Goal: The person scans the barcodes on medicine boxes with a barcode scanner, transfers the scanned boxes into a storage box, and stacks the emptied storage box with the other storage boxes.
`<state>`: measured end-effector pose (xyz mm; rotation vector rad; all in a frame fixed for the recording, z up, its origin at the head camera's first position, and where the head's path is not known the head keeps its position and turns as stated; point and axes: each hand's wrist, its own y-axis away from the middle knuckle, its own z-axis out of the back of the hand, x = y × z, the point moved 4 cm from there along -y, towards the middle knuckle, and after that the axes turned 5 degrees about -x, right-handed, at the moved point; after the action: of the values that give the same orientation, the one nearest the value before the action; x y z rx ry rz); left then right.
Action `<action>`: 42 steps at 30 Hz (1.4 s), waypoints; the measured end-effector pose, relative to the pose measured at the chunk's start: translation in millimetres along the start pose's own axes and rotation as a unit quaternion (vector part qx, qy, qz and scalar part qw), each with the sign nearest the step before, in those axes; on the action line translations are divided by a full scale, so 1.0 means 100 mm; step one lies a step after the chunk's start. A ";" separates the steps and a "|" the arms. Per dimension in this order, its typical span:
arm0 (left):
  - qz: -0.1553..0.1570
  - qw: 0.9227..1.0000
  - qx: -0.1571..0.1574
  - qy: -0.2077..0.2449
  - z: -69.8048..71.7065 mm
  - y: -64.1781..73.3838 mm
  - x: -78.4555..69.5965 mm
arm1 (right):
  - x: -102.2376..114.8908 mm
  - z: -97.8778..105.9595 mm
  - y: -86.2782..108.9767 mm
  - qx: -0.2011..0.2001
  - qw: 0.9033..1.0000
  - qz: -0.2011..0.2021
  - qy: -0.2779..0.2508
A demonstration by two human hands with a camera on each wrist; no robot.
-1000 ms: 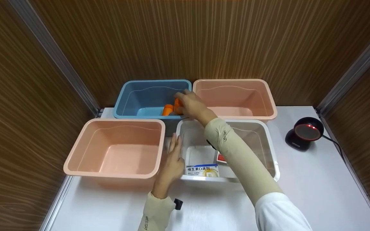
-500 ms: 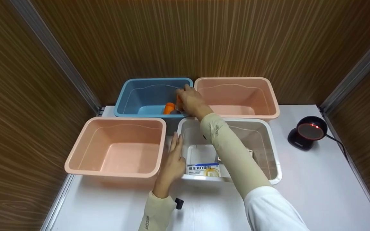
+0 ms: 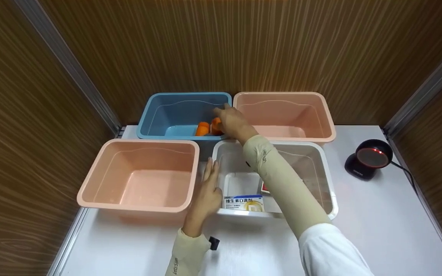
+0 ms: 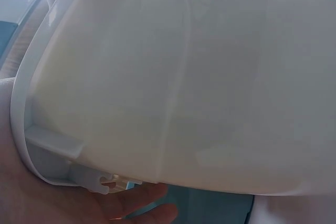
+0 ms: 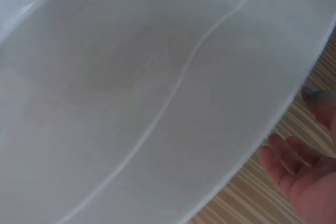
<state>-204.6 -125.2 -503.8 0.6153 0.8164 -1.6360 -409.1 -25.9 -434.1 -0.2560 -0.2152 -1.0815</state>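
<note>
My right hand is over the right end of the blue bin, beside an orange bottle-like cylinder. A second orange cylinder leans next to it. In the right wrist view the fingers and thumb are spread apart with nothing between them. My left hand rests with straight fingers along the left rim of the white bin. Inside that bin lie a vitamin D drops box and a red and white box, partly covered by the right sleeve.
One pink bin stands at the front left, another pink bin at the back right. A black scanner with red lights and a cable stands on the white table. Wood-patterned panels enclose the table.
My right hand has let go of the orange cylinder, which now sits lower in the blue bin, and the fingers have lifted off it. The left hand stays at the white rim.
</note>
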 end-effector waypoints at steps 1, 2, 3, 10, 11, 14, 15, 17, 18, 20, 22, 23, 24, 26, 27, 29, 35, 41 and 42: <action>0.004 1.000 0.002 0.001 0.00 -0.01 0.00 | -0.01 0.03 0.01 0.003 1.000 -0.005 -0.004; 0.007 1.000 0.004 0.001 0.00 -0.01 0.00 | -0.02 0.06 0.03 0.007 1.000 -0.009 -0.009; 0.008 1.000 0.005 0.003 -0.01 -0.01 0.00 | -0.03 0.08 0.04 0.013 1.000 -0.010 -0.013; 0.006 1.000 0.002 0.004 -0.01 -0.04 0.01 | -0.13 0.29 0.24 0.014 0.999 0.026 -0.042; 0.006 1.000 0.001 0.004 -0.01 -0.04 0.01 | -0.14 0.32 0.28 0.011 0.998 0.035 -0.047; 0.006 1.000 0.000 0.005 -0.01 -0.05 0.01 | -0.18 0.42 0.44 -0.003 0.996 0.071 -0.053; 0.008 1.000 0.001 0.006 0.00 -0.05 0.00 | -0.19 0.45 0.49 -0.006 0.995 0.080 -0.057; 0.010 1.000 0.002 0.005 0.01 -0.04 0.01 | -0.21 0.50 0.61 -0.004 0.993 0.095 -0.065; 0.011 1.000 0.003 0.005 0.02 -0.04 0.01 | -0.21 0.51 0.67 -0.004 0.992 0.102 -0.070; 0.015 1.000 0.005 0.007 0.03 -0.04 0.02 | -0.22 0.54 0.77 0.005 0.991 0.112 -0.076; 0.016 1.000 0.004 0.007 0.04 -0.04 0.03 | -0.22 0.54 0.86 0.018 0.990 0.124 -0.072; 0.017 1.000 0.003 0.005 0.04 -0.05 0.03 | -0.22 0.53 0.90 0.024 0.989 0.131 -0.068; 0.017 1.000 0.003 0.004 0.05 -0.05 0.03 | -0.23 0.51 0.94 0.031 0.988 0.138 -0.064; 0.019 1.000 0.002 0.000 0.05 -0.05 0.03 | -0.24 0.45 1.01 0.046 0.987 0.147 -0.054; 0.019 1.000 0.001 -0.002 0.05 -0.05 0.03 | -0.25 0.41 1.03 0.053 0.986 0.151 -0.049; 0.021 1.000 0.002 -0.006 0.06 -0.05 0.03 | -0.27 0.32 1.09 0.071 0.985 0.155 -0.038; 0.027 1.000 0.002 -0.006 0.06 -0.05 0.03 | -0.38 -0.04 1.23 0.143 0.979 0.145 0.009; 0.033 0.999 0.003 -0.001 0.05 -0.04 0.03 | -0.53 -0.37 1.31 0.214 0.970 0.102 0.053; 0.033 0.999 0.002 0.001 0.05 -0.04 0.03 | -0.56 -0.41 1.32 0.225 0.968 0.093 0.057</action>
<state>-209.1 -130.5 -502.5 0.6414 0.7863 -1.5783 -314.5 67.0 -503.2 0.1913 -0.3206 -0.8308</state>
